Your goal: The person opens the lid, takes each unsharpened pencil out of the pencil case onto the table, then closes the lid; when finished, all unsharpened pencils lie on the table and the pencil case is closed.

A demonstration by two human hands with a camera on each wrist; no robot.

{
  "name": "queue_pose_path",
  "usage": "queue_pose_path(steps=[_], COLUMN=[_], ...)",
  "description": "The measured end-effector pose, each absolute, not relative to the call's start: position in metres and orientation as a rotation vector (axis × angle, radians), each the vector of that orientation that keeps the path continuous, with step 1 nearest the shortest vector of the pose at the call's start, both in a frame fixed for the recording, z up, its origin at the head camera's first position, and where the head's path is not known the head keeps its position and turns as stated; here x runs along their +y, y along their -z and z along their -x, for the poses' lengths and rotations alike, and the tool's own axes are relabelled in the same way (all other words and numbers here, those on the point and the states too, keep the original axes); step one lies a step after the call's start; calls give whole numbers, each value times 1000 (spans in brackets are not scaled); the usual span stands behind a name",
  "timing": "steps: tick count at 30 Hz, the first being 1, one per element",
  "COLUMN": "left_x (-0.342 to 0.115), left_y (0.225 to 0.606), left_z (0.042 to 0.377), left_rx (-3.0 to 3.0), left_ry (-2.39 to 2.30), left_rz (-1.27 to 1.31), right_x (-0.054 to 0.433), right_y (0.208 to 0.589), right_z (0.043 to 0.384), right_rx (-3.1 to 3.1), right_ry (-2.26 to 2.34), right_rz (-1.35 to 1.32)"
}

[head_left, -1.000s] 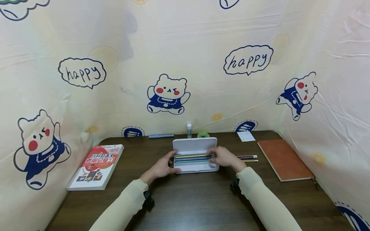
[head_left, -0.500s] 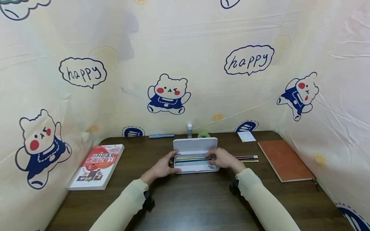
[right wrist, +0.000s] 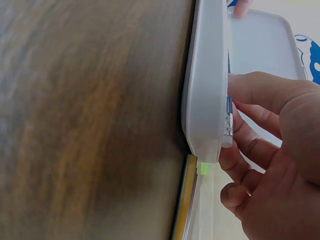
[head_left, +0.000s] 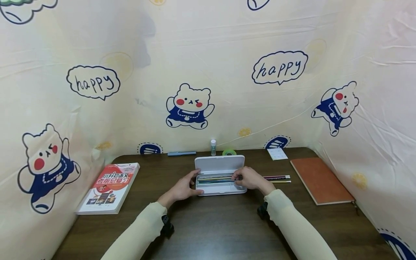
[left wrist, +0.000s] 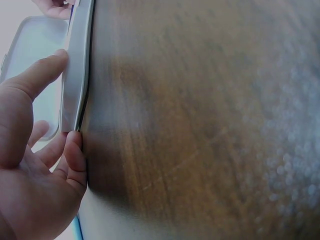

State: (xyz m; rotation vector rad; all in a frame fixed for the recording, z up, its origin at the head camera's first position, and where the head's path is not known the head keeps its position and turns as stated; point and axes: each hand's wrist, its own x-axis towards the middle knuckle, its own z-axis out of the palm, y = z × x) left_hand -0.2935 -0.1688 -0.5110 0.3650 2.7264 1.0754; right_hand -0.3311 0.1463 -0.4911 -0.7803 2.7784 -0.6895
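An open white pencil case (head_left: pixel 216 190) lies on the dark wooden table, its lid (head_left: pixel 217 164) raised at the back. Several pencils (head_left: pixel 212 178) lie lengthwise inside. My left hand (head_left: pixel 182 186) grips the case's left end; in the left wrist view the thumb (left wrist: pixel 50 70) lies along the front wall and the fingers bend round the end. At the right end, my right hand (head_left: pixel 251 178) reaches over the rim. The right wrist view shows a dark pencil (right wrist: pixel 228 130) with a white eraser between its thumb and fingers. The fingertips inside the case are partly hidden.
Other pencils (head_left: pixel 282 177) lie on the table just right of the case. Behind it are a glue stick (head_left: pixel 213 148), green tape (head_left: pixel 229 152) and a blue pen (head_left: pixel 181 153). A book (head_left: pixel 107 187) lies left, a brown notebook (head_left: pixel 320 180) and white card (head_left: pixel 277 153) right.
My right fingers have shifted slightly inside the case, and the pencils there have moved a little closer together. My left hand stays in place on the case's left end.
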Motion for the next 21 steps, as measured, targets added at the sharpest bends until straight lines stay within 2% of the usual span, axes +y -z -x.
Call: queue_pose_path(steps=[11, 21], left_x=[-168, -167], left_y=[511, 512], left_z=[294, 295], left_rx=[2733, 2734], left_ry=[-1062, -1061], left_rz=[-353, -365], right_x=[157, 193], right_y=[481, 476], right_z=[327, 326], right_rx=[2757, 2772], right_ry=[838, 885], right_rz=[713, 744])
